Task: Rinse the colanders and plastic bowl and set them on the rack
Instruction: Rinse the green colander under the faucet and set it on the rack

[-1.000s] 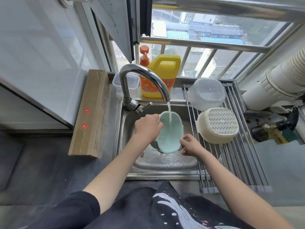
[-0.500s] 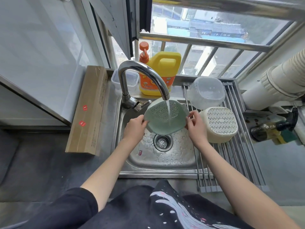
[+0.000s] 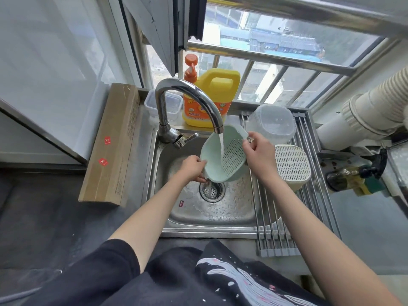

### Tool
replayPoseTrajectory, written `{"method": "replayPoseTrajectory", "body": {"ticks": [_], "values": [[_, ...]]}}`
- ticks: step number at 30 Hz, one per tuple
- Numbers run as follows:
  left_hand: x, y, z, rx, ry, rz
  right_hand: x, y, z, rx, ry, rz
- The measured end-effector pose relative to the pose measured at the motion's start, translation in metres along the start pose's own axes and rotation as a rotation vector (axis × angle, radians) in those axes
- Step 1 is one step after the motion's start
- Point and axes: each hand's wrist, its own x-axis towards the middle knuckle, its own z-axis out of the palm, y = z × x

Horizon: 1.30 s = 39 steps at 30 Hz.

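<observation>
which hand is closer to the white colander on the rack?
Right. The right hand holds the green colander by its far rim, just left of the white colander. The left hand holds the near rim, farther left over the sink.

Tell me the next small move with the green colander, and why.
Probably keep turning the green colander under the tap stream: water is hitting its inside, both the left hand and right hand grip its rim, and the rack already holds two pieces.
</observation>
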Motion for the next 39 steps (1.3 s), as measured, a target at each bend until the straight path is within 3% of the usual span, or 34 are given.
{"method": "replayPoseTrajectory", "body": {"ticks": [5,10,13,18,25,29,39], "values": [[-0.006,0.003,0.004,0.170,0.054,0.076,0.015,0.000,-0.018,0.006,-0.199,0.314],[-0.021,-0.008,-0.007,0.102,0.008,0.040,0.006,0.025,-0.021,0.028,-0.399,0.506],[-0.037,-0.013,-0.016,0.126,-0.010,0.024,-0.007,0.040,-0.008,0.036,-0.536,0.526],[-0.053,-0.007,-0.030,0.287,0.083,0.107,-0.019,0.057,0.024,-0.031,-0.578,0.457],[-0.059,-0.025,-0.045,0.433,0.269,0.328,-0.019,0.042,0.044,-0.061,-0.417,0.217],[-0.057,-0.033,-0.043,0.204,0.303,0.322,-0.014,0.034,0.039,0.040,-0.360,0.156],[-0.031,-0.024,-0.012,-0.296,0.028,0.058,-0.027,0.037,0.008,-0.088,-0.056,-0.069]]}}
